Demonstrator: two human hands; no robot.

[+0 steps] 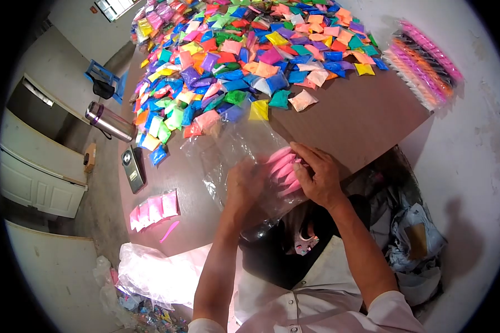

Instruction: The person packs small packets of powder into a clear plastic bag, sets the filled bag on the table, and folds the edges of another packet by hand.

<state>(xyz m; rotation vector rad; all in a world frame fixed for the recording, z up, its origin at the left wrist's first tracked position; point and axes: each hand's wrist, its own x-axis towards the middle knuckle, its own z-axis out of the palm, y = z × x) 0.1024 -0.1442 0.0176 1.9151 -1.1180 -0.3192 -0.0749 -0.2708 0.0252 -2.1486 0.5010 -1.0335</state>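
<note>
A clear plastic bag point(236, 139) is spread open over the front of the table. My left hand point(245, 184) is closed at the bag, its fingers blurred by the shiny plastic; whether it is inside or behind the film I cannot tell. Beside it, a row of pink packets point(285, 172) stands on edge, partly covered by the plastic. My right hand point(319, 176) grips that row from the right, thumb and fingers around the packet ends. Another row of pink packets point(154, 210) lies to the left, near a thin pink strip point(169, 231).
A large heap of colourful small packets point(228, 61) covers the table's far part. A steel flask point(110, 122) and a phone point(133, 168) are along the left edge. Bundled packs point(425, 64) lie at the right edge. White plastic sheeting point(155, 272) hangs by the near-left edge.
</note>
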